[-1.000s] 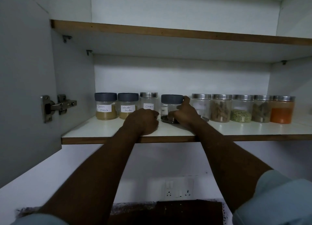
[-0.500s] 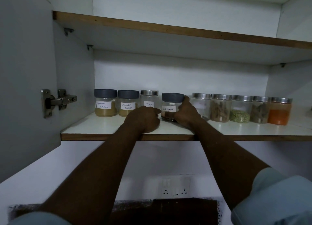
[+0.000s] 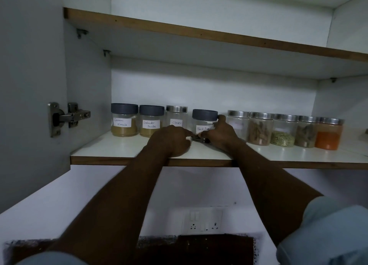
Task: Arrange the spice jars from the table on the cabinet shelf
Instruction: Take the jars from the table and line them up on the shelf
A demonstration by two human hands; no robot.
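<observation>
Head view: cabinet shelf beneath the grip. Right of the grip, five steel-lidded jars packed close; left of it, Cloves jar. Inside the grip, Black Pepper jar, upright on the shelf, label outward, probably for squaring into the gap. Right hand curled round its side; left hand at its base, fingertip touching, pinch unclear
</observation>
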